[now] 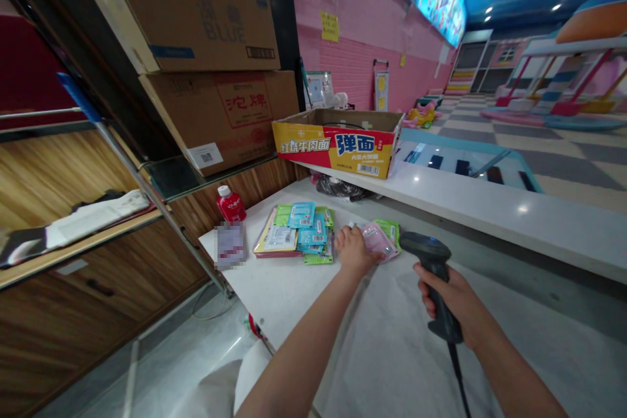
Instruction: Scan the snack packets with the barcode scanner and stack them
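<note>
My right hand (453, 297) is wrapped round the handle of a black barcode scanner (425, 248), whose head points left and whose cable hangs down. My left hand (353, 249) grips a pink packet (381, 241) on the white counter, thumb across its lower edge and fingers at its left. Under and behind the pink packet lies a green packet (392, 228), partly covered. Just left of that hand is a pile of blue packets (312, 233) and green ones, resting on larger flat yellow-and-pink packages (269, 241).
A red bottle with a white cap (231, 204) stands at the counter's left, near a blurred packet (230, 245). An open yellow-and-red noodle carton (337, 147) rests on the raised white ledge (465, 202). Two brown cardboard boxes (215, 117) are stacked at the left.
</note>
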`<action>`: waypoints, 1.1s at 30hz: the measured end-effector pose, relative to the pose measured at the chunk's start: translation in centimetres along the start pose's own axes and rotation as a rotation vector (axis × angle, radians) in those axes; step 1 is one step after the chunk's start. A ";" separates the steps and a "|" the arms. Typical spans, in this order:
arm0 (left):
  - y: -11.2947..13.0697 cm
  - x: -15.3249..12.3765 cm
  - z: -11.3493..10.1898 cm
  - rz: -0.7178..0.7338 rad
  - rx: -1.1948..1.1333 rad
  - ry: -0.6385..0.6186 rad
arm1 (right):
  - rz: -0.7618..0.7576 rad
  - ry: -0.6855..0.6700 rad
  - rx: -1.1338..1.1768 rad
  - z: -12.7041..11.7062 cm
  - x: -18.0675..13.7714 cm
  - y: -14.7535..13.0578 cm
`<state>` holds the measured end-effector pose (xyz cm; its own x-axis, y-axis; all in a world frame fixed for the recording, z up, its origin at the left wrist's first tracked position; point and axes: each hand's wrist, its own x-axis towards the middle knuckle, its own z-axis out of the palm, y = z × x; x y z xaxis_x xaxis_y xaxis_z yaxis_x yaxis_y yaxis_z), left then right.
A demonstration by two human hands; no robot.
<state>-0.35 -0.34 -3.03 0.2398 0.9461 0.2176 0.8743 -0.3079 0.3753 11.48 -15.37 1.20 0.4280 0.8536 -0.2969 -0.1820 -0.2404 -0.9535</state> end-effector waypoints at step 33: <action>-9.6 -5.2 -0.8 -0.192 -1.220 0.261 | 0.017 -0.329 -0.317 3.4 -3.6 0.4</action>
<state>-10.29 -2.41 -7.06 -0.0594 0.9807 0.1865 -0.1055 -0.1919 0.9757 6.87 -17.04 2.05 0.1145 0.9374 -0.3288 0.1153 -0.3413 -0.9329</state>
